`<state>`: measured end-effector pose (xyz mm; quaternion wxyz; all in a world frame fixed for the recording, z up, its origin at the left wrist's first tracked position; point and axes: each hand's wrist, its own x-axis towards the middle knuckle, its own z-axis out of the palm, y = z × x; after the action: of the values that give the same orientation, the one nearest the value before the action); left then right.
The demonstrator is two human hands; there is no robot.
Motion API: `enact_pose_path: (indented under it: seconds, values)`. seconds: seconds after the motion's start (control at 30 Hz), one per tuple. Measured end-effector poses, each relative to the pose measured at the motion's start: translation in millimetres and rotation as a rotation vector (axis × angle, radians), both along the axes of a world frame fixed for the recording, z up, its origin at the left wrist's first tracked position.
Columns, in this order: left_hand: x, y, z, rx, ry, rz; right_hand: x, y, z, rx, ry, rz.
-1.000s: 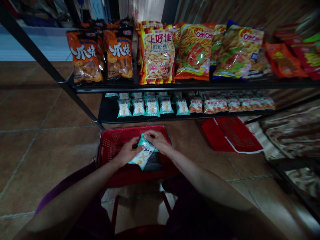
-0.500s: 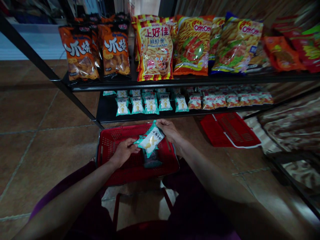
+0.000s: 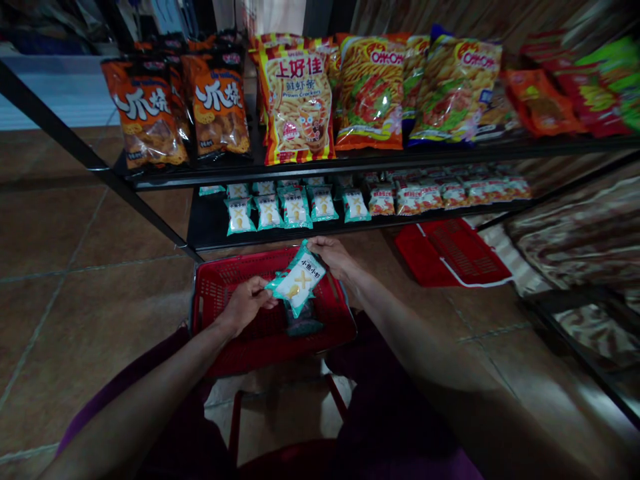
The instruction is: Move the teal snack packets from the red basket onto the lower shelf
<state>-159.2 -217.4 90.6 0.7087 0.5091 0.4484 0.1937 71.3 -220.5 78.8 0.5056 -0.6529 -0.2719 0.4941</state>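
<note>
A small green-and-white snack packet is stretched between both hands, its printed face turned up toward me. My left hand pinches its lower left corner between thumb and fingers. At the upper right corner, my right hand has closed its fingers on the same packet. Beneath the hands is a red shopping basket. Inside it lie more packets, dark and partly covered by the held one, so I cannot tell their kind.
A black shelf rack stands in front. Its lower board carries rows of small green-white packets and red-white packets. Large snack bags line the upper board. Another red basket is on the tiled floor at right.
My view has turned slightly, so the shelf goods appear farther left. Both hands keep hold of the snack packet, which looks a little flatter toward me.
</note>
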Motion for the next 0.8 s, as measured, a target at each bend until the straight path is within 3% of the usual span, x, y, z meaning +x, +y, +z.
enact_pose_path:
  seconds: [0.3, 0.4, 0.57, 0.7, 0.8]
  values:
    - [0, 0, -6.6, -0.022, 0.043, -0.077, -5, -1, 3.8, -0.006, 0.000, -0.038]
    - [2, 2, -4.2, 0.016, 0.004, -0.093, -8, -2, 7.2, 0.010, -0.001, 0.045]
    - [9, 0, 2.8, -0.077, 0.012, -0.073, -20, -4, 8.2, 0.029, 0.009, 0.192]
    - [14, -5, -1.0, -0.149, -0.036, -0.143, -27, -4, 3.2, 0.046, 0.004, 0.267]
    - [13, -4, -6.4, -0.197, -0.038, -0.102, -21, -4, 2.5, 0.074, 0.018, 0.324]
